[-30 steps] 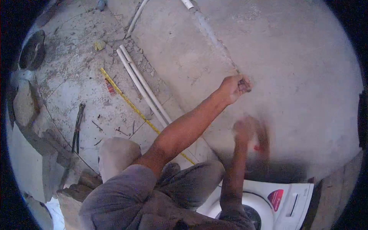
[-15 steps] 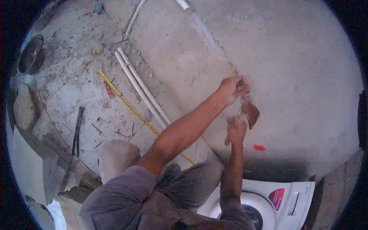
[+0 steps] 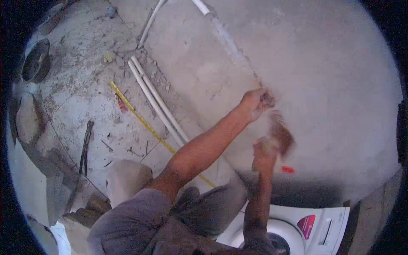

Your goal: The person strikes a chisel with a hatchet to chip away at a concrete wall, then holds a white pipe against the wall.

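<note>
My right hand [image 3: 265, 153] is closed round a tool with a flat rusty-brown head [image 3: 283, 135], which is blurred by motion. Above it, my left hand [image 3: 256, 103] is held closed against the grey wall [image 3: 331, 93]; whatever its fingers pinch is too small and dark to name. The tool's head is just below my left hand, with a gap between them. A narrow groove [image 3: 231, 44] with pale filling runs up the wall from near my left hand to a white pipe [image 3: 201, 7].
Two white pipes [image 3: 155, 100] and a yellow measuring tape [image 3: 142, 121] lie on the dusty floor to the left. Further left are dark metal tongs or rods [image 3: 86, 146] and a black bowl [image 3: 35, 60]. A white washing machine [image 3: 335, 229] stands below, near a red wall mark [image 3: 287, 169].
My right hand and the rusty tool have moved down, away from my left hand. My left hand has shifted only slightly and remains closed.
</note>
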Demonstrator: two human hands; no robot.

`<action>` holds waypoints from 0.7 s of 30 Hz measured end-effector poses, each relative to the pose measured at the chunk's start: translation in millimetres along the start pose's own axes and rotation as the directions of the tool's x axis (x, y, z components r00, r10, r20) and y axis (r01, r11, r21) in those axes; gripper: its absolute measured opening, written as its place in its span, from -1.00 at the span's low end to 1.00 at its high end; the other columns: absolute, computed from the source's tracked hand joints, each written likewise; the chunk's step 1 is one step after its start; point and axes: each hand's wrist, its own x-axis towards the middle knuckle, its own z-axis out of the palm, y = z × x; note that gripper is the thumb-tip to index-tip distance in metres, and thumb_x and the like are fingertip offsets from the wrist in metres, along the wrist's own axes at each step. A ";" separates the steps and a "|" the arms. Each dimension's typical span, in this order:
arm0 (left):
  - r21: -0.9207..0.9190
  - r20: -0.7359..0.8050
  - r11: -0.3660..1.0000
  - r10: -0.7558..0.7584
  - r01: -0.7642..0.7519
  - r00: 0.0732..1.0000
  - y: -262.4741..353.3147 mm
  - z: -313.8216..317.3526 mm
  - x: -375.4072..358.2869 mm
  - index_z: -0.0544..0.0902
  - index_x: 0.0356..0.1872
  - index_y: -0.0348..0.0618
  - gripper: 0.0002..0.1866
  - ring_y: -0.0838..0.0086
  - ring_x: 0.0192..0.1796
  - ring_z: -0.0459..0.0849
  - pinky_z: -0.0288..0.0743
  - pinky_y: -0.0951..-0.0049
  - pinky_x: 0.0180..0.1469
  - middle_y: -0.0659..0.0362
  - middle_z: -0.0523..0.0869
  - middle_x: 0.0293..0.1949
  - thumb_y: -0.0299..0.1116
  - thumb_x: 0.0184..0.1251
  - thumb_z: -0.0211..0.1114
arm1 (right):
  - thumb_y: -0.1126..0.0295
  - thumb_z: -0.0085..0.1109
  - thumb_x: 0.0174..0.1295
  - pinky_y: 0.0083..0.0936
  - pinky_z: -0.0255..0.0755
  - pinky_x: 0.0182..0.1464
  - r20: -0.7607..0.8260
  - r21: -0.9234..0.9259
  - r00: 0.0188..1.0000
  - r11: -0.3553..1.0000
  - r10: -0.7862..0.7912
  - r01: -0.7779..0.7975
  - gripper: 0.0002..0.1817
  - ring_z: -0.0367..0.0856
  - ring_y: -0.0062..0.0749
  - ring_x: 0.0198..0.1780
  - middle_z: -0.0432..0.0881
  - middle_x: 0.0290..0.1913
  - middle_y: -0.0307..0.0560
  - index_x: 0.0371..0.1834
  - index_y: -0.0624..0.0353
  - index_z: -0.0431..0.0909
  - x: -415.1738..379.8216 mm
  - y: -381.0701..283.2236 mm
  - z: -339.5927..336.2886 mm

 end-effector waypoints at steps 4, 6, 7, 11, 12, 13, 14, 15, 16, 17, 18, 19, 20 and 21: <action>0.016 0.019 0.999 -0.040 0.040 0.999 -8.9 -6.0 -13.5 0.44 -0.50 -0.20 -0.83 0.38 -0.37 0.54 0.42 0.44 -0.30 0.16 0.50 -0.50 -0.43 0.16 -0.12 | 0.30 0.01 0.01 -0.44 0.32 -0.29 -0.280 0.166 0.960 0.986 0.026 0.022 -0.76 0.44 -0.35 -0.38 0.49 -0.39 -0.11 -0.31 0.22 0.42 -7.4 -42.8 -82.4; -0.010 -0.013 0.999 -0.034 0.033 0.999 -5.7 0.1 -16.3 0.44 -0.49 -0.19 -0.83 0.39 -0.37 0.54 0.42 0.45 -0.31 0.16 0.50 -0.49 -0.43 0.17 -0.13 | 0.30 -0.01 0.02 -0.45 0.32 -0.29 -0.395 0.149 0.919 0.985 -0.018 0.084 -0.77 0.43 -0.36 -0.37 0.48 -0.40 -0.12 -0.33 0.22 0.42 -4.7 -43.9 -82.7; -0.032 -0.040 0.999 -0.039 0.038 0.998 -7.0 2.4 -17.8 0.44 -0.47 -0.19 -0.83 0.39 -0.37 0.54 0.41 0.46 -0.32 0.17 0.50 -0.49 -0.43 0.18 -0.14 | 0.31 -0.01 0.02 -0.45 0.32 -0.29 -0.347 -0.023 0.937 0.999 -0.048 0.042 -0.78 0.43 -0.37 -0.37 0.48 -0.40 -0.12 -0.34 0.21 0.42 -2.5 -32.2 -65.7; 0.022 0.016 0.999 -0.026 0.026 1.000 -17.4 -3.5 -20.8 0.42 -0.43 -0.20 -0.81 0.38 -0.33 0.54 0.41 0.46 -0.33 0.16 0.49 -0.47 -0.40 0.23 -0.16 | 0.32 -0.04 0.03 -0.46 0.31 -0.29 0.150 0.046 0.959 0.968 0.239 -0.248 -0.80 0.42 -0.39 -0.37 0.47 -0.42 -0.14 -0.37 0.21 0.42 10.9 8.1 21.5; 0.005 0.007 1.000 -0.027 0.027 1.000 -9.5 4.5 -16.6 0.42 -0.41 -0.20 -0.80 0.36 -0.33 0.54 0.42 0.45 -0.32 0.16 0.49 -0.47 -0.37 0.24 -0.17 | 0.32 -0.05 0.04 -0.46 0.31 -0.29 0.071 0.076 0.982 0.981 0.172 -0.178 -0.81 0.42 -0.39 -0.37 0.47 -0.42 -0.15 -0.38 0.20 0.42 10.9 0.3 9.0; -0.018 -0.029 0.999 -0.043 0.043 0.999 -4.7 3.6 -16.7 0.41 -0.39 -0.20 -0.79 0.35 -0.32 0.53 0.42 0.44 -0.32 0.15 0.48 -0.47 -0.35 0.26 -0.18 | 0.32 -0.06 0.04 -0.47 0.31 -0.29 -0.043 0.043 0.992 0.993 0.115 -0.113 -0.81 0.41 -0.40 -0.37 0.47 -0.42 -0.15 -0.38 0.20 0.42 9.4 -9.5 -10.9; -0.038 -0.061 0.997 -0.069 0.067 0.996 -14.5 -3.2 -22.2 0.41 -0.39 -0.20 -0.79 0.35 -0.32 0.53 0.42 0.44 -0.32 0.15 0.48 -0.47 -0.35 0.26 -0.18 | 0.32 -0.07 0.04 -0.47 0.31 -0.29 -0.126 -0.005 0.988 0.995 0.093 -0.095 -0.82 0.41 -0.40 -0.37 0.46 -0.43 -0.15 -0.39 0.20 0.42 1.7 -17.5 -38.1; -0.029 -0.049 0.998 -0.059 0.058 0.997 -15.2 -6.4 -19.1 0.42 -0.41 -0.18 -0.78 0.36 -0.30 0.54 0.41 0.45 -0.31 0.18 0.49 -0.47 -0.33 0.26 -0.18 | 0.33 -0.08 0.04 -0.47 0.31 -0.29 -0.160 -0.009 0.981 0.994 0.107 -0.110 -0.82 0.41 -0.41 -0.36 0.46 -0.43 -0.16 -0.40 0.20 0.42 3.4 -26.3 -67.3; -0.006 -0.019 0.999 -0.036 0.036 0.999 -10.8 -6.4 -12.1 0.42 -0.42 -0.15 -0.78 0.38 -0.28 0.55 0.39 0.45 -0.31 0.21 0.51 -0.47 -0.31 0.26 -0.18 | 0.33 -0.08 0.05 -0.48 0.31 -0.29 -0.075 -0.061 0.982 0.982 0.175 -0.180 -0.83 0.41 -0.41 -0.36 0.46 -0.43 -0.16 -0.41 0.20 0.42 11.9 -36.0 -95.4; -0.009 -0.026 0.999 -0.042 0.042 0.999 -12.4 -5.8 -13.9 0.42 -0.42 -0.15 -0.78 0.38 -0.28 0.55 0.39 0.45 -0.31 0.21 0.51 -0.47 -0.31 0.26 -0.18 | 0.33 -0.09 0.05 -0.48 0.31 -0.29 0.159 -0.238 0.946 0.941 0.282 -0.240 -0.83 0.40 -0.42 -0.36 0.46 -0.44 -0.17 -0.41 0.19 0.42 20.3 -45.8 -122.3; 0.005 -0.015 0.999 -0.045 0.045 0.999 -10.3 -3.6 -14.9 0.42 -0.43 -0.15 -0.77 0.38 -0.28 0.55 0.39 0.45 -0.31 0.21 0.51 -0.47 -0.31 0.27 -0.20 | 0.34 -0.10 0.05 -0.48 0.30 -0.29 0.403 -0.451 0.837 0.876 0.371 -0.171 -0.83 0.40 -0.42 -0.36 0.46 -0.44 -0.17 -0.42 0.19 0.42 30.1 -53.0 -133.7; 0.016 -0.004 0.999 -0.041 0.041 0.999 -8.0 -3.4 -14.5 0.41 -0.44 -0.15 -0.76 0.39 -0.28 0.55 0.39 0.46 -0.30 0.21 0.50 -0.48 -0.31 0.28 -0.21 | 0.34 -0.12 0.06 -0.49 0.31 -0.30 0.215 -0.314 0.936 0.927 0.278 -0.204 -0.83 0.40 -0.42 -0.36 0.46 -0.43 -0.18 -0.42 0.20 0.42 23.1 -42.5 -112.9; 0.012 -0.004 0.999 -0.038 0.038 0.999 -7.2 -2.8 -15.1 0.41 -0.44 -0.15 -0.76 0.39 -0.28 0.55 0.39 0.46 -0.30 0.21 0.50 -0.48 -0.31 0.28 -0.21 | 0.35 -0.13 0.07 -0.49 0.31 -0.31 0.001 -0.167 0.978 0.964 0.207 -0.204 -0.82 0.40 -0.42 -0.36 0.46 -0.42 -0.18 -0.42 0.21 0.42 10.7 -25.6 -85.7; 0.028 -0.011 0.999 -0.032 0.032 0.999 -8.2 -3.2 -13.8 0.41 -0.44 -0.16 -0.75 0.39 -0.28 0.56 0.39 0.45 -0.33 0.21 0.50 -0.50 -0.30 0.28 -0.22 | 0.36 -0.15 0.08 -0.50 0.31 -0.32 -0.227 -0.020 0.961 0.985 0.160 -0.169 -0.82 0.40 -0.42 -0.36 0.46 -0.41 -0.18 -0.41 0.22 0.42 -4.3 -1.0 -52.0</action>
